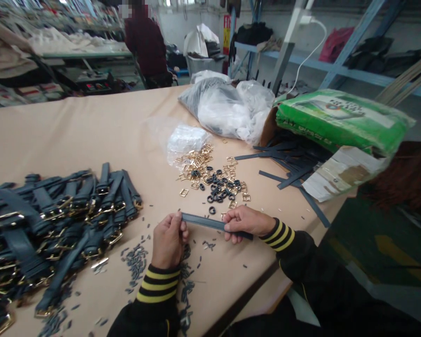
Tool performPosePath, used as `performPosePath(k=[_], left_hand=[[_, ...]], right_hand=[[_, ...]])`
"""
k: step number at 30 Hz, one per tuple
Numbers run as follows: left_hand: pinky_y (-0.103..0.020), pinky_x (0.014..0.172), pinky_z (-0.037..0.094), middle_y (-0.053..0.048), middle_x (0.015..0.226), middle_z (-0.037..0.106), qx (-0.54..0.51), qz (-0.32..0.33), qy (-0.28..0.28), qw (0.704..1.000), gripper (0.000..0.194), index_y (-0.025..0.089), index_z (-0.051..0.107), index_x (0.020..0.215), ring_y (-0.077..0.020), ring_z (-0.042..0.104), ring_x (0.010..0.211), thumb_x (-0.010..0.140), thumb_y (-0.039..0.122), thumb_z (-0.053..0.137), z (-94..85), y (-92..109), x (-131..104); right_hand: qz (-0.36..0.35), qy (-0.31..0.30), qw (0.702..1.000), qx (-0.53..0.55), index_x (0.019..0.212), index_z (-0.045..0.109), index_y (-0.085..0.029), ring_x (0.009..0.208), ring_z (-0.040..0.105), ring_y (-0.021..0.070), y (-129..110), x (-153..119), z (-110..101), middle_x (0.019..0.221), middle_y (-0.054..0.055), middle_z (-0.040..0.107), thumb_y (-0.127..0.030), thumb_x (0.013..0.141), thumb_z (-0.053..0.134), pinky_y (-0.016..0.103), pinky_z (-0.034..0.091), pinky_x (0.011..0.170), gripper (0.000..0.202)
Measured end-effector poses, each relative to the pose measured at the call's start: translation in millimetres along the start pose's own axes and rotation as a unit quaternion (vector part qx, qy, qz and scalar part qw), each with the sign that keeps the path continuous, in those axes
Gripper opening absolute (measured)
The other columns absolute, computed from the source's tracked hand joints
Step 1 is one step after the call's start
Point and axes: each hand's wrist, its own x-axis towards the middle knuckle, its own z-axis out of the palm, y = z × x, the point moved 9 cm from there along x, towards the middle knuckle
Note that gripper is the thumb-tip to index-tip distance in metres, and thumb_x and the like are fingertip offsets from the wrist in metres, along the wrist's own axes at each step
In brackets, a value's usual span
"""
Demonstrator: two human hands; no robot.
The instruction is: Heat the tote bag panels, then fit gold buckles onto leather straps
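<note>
A dark blue strap [204, 221] is stretched nearly level between my two hands, above the front of the table. My left hand [169, 239] pinches its left end between thumb and fingers. Further along, my right hand [246, 223] is closed around the strap, and its right end sticks out past the fingers. Just beyond the hands lie dark strap loops [221, 186] and a pile of gold buckles [198, 161]. Small dark cut pieces [135, 262] are scattered beside my left wrist.
Finished-looking straps with gold buckles [73, 206] are heaped at the left. Loose strips [287, 154] spill from a green box [340, 117] at the right. Plastic bags [228, 107] stand at the back of the tan table [91, 131]. Beyond it is a person in dark red [145, 44].
</note>
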Motion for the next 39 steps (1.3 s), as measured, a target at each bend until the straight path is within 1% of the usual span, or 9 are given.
performPosePath(k=[4,6,8,10,13,16,19,27,39], left_hand=[[-0.013,0.034,0.031,0.008,0.046,0.046,-0.012,0.033,0.026,0.999,0.028,0.016,0.043,0.064,-0.0044,0.042,0.037,0.069,0.035,0.062,-9.6,11,3],[-0.015,0.037,0.036,0.006,0.049,0.051,0.0,0.036,-0.018,0.999,0.026,0.016,0.045,0.068,-0.0061,0.047,0.039,0.07,0.036,0.063,-0.7,12,-1],[-0.017,0.04,0.038,0.003,0.049,0.056,0.052,-0.001,-0.151,0.987,0.026,0.016,0.047,0.07,-0.008,0.05,0.04,0.072,0.037,0.062,25.9,3,-14],[-0.018,0.041,0.039,-0.002,0.051,0.06,0.132,-0.082,-0.334,0.93,0.025,0.015,0.05,0.068,-0.0094,0.053,0.041,0.074,0.038,0.06,56.9,-19,-42],[-0.018,0.04,0.038,-0.008,0.061,0.065,0.197,-0.176,-0.488,0.832,0.027,0.013,0.058,0.075,-0.0102,0.055,0.043,0.074,0.04,0.06,73.2,-44,-78],[-0.016,0.035,0.032,-0.003,0.057,0.06,0.164,-0.113,-0.382,0.903,0.036,0.013,0.059,0.082,-0.0069,0.048,0.037,0.075,0.049,0.055,64.5,-32,-51],[-0.014,0.032,0.027,0.001,0.056,0.056,0.135,-0.058,-0.266,0.953,0.034,0.014,0.055,0.076,-0.004,0.041,0.036,0.077,0.048,0.053,49.2,-21,-25],[-0.012,0.03,0.021,0.008,0.045,0.046,0.075,-0.08,-0.177,0.978,0.03,0.015,0.047,0.067,-0.0016,0.032,0.03,0.071,0.04,0.062,38.8,-21,-17],[-0.015,0.034,0.026,0.006,0.048,0.05,0.104,-0.055,-0.192,0.974,0.029,0.016,0.047,0.07,-0.0039,0.037,0.033,0.074,0.043,0.058,41.5,-22,-16]], right_hand=[[-0.045,0.104,0.993,0.02,0.076,0.055,-0.01,0.047,0.054,0.0056,-10,-19,-38,0.064,0.002,0.063,-0.029,0.066,0.071,0.014,0.042,0.043,0.027],[-0.103,0.189,0.97,0.117,0.075,0.053,-0.013,0.045,0.05,0.0038,-21,-28,-61,0.059,-0.002,0.059,-0.026,0.064,0.073,0.013,0.039,0.042,0.026],[-0.176,0.248,0.922,0.24,0.075,0.05,-0.016,0.047,0.05,0.0039,-31,-36,-77,0.059,-0.006,0.056,-0.024,0.062,0.074,0.014,0.043,0.045,0.029],[-0.216,0.255,0.893,0.302,0.077,0.048,-0.017,0.054,0.055,0.0065,-37,-34,-77,0.063,-0.005,0.057,-0.026,0.062,0.074,0.017,0.048,0.052,0.031],[-0.171,0.203,0.935,0.237,0.08,0.048,-0.016,0.057,0.061,0.0114,-35,-17,-48,0.068,-0.001,0.061,-0.035,0.067,0.07,0.022,0.05,0.051,0.032],[-0.084,0.112,0.982,0.129,0.077,0.048,-0.014,0.049,0.06,0.0117,-17,2,-6,0.064,0.002,0.063,-0.041,0.068,0.07,0.02,0.048,0.044,0.037],[-0.042,0.047,0.993,0.099,0.076,0.049,-0.012,0.049,0.061,0.0122,1,11,22,0.063,0.004,0.064,-0.044,0.066,0.071,0.02,0.048,0.044,0.04],[-0.019,-0.001,0.991,0.133,0.082,0.055,-0.009,0.057,0.063,0.0122,8,10,28,0.071,0.007,0.067,-0.036,0.066,0.07,0.022,0.051,0.054,0.035],[-0.093,0.03,0.994,0.046,0.083,0.059,-0.01,0.055,0.057,0.0074,-4,11,26,0.076,0.004,0.063,-0.03,0.073,0.064,0.015,0.044,0.046,0.023]])
